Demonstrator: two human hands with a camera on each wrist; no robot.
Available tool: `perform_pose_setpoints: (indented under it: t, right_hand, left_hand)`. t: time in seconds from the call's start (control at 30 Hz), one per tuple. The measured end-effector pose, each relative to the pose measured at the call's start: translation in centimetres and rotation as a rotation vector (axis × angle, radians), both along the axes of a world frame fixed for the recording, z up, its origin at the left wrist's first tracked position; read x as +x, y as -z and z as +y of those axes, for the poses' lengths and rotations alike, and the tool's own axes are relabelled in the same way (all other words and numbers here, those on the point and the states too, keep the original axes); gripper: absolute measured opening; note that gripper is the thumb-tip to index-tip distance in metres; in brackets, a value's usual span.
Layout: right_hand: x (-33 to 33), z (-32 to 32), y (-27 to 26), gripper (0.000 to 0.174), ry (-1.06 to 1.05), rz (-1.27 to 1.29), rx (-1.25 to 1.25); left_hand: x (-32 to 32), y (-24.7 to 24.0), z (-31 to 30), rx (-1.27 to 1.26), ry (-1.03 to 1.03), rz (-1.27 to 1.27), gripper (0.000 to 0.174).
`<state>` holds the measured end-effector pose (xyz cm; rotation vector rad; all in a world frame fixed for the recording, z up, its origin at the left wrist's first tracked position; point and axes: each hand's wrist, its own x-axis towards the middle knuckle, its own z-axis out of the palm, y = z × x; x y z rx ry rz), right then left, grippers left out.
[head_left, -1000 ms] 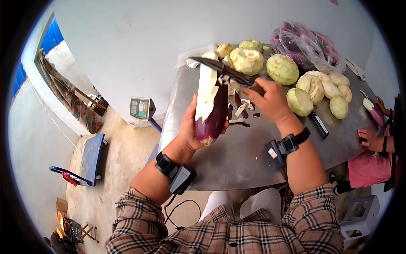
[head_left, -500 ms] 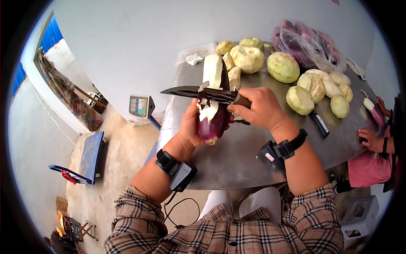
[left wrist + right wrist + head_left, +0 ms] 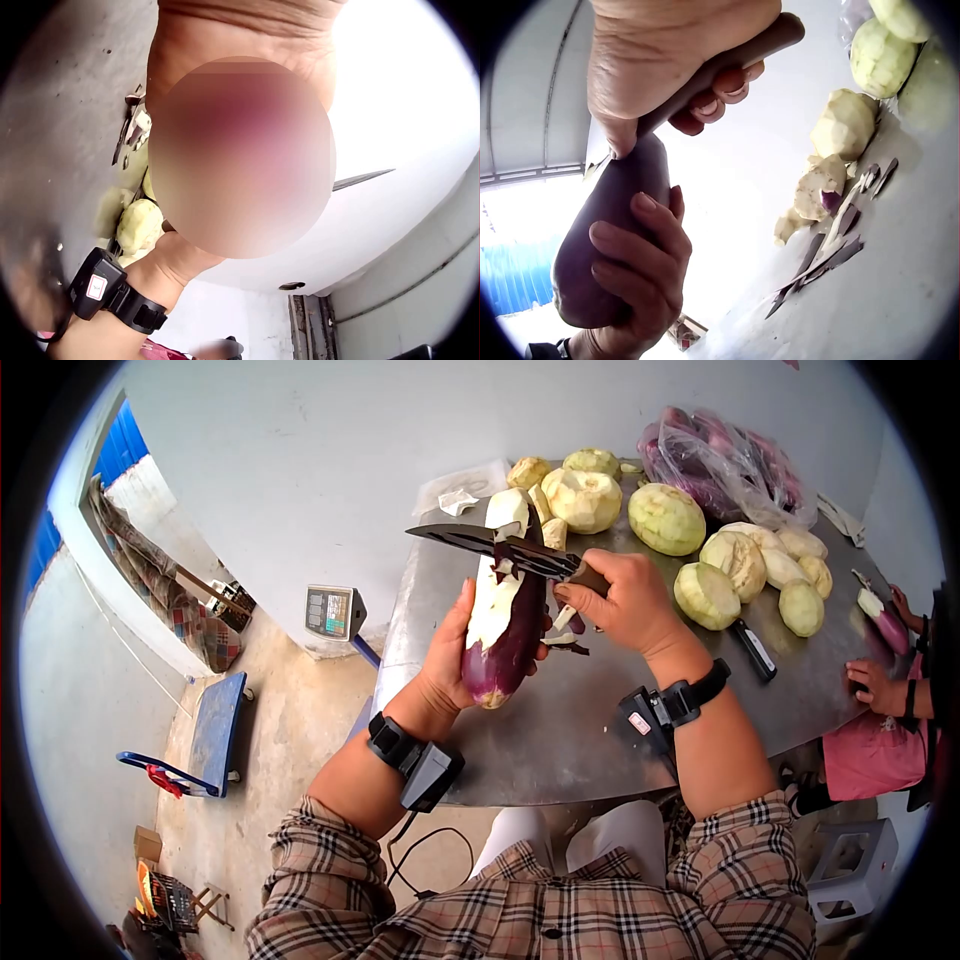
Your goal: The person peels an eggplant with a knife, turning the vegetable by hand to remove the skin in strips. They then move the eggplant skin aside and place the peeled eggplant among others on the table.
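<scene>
A partly peeled purple eggplant is gripped by my left hand, its fingers curled round the lower part, as the right wrist view also shows. My right hand holds the brown handle of a dark-bladed knife. The blade lies across the pale upper part of the eggplant, with bits of peel on it. Strips of peel lie on the table beyond. A blurred disc covers the middle of the left wrist view.
Several peeled, pale green vegetables stand on the metal table, with a plastic bag of eggplants behind. A black-handled tool lies at the right. Another person's hand rests near the right edge, by a partly peeled eggplant.
The knife moved down the eggplant toward me, then back up and away along it. My left hand still grips the eggplant, which has shifted slightly.
</scene>
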<state>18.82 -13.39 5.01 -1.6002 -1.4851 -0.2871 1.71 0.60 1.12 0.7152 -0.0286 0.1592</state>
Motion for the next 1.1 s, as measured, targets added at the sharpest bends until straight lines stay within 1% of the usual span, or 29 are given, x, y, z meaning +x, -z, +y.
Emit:
perform_pose_setpoints:
  t: [0.1,0.2,0.23,0.3,0.33,0.43,0.53,0.7,0.83,0.9,1.0,1.1]
  right_hand:
    - [-0.3,0.0,-0.1,0.044,-0.071,-0.013,-0.003]
    - [-1.5,0.1,-0.2,0.045,-0.143,-0.063,-0.085]
    - [-1.7,0.2,-0.1,0.046,-0.148,-0.039,-0.089]
    - [-1.8,0.3,0.2,0.047,-0.156,0.012,-0.097]
    - [-1.7,0.3,0.3,0.047,-0.124,-0.014,-0.103]
    - [-1.4,0.3,0.4,0.048,-0.058,-0.064,-0.081]
    - [-1.1,0.5,0.6,0.048,-0.036,-0.08,-0.018]
    - [-0.7,0.4,0.4,0.044,0.021,-0.159,-0.005]
    - [-0.2,0.3,0.6,0.043,0.033,-0.1,0.026]
    - [0.0,0.2,0.5,0.043,0.027,-0.083,0.034]
    - [0.2,0.2,0.6,0.043,0.04,-0.081,-0.003]
    - [0.3,-0.2,0.0,0.043,0.042,0.062,-0.056]
  left_hand:
    - [0.0,0.3,0.2,0.045,0.023,-0.052,0.068]
    - [-0.3,1.1,0.5,0.062,-0.069,0.03,0.067]
    - [-0.3,1.1,0.6,0.078,-0.085,0.058,0.066]
    - [-0.2,0.9,0.7,0.11,-0.113,0.117,0.066]
    - [-0.2,0.8,0.6,0.058,-0.085,0.085,0.065]
    - [-0.5,0.2,-0.3,0.035,-0.163,0.1,0.065]
    - [-0.4,0.3,0.2,0.042,-0.08,0.018,0.067]
    - [-0.1,0.2,0.0,0.038,-0.06,0.022,0.067]
    - [-0.2,0.0,0.1,0.001,0.026,-0.021,0.068]
    - [-0.1,0.0,0.2,-0.007,0.037,-0.018,0.067]
    - [-0.2,0.0,0.3,-0.045,0.073,-0.014,0.067]
    - [-0.2,0.0,0.3,-0.068,0.092,0.02,0.066]
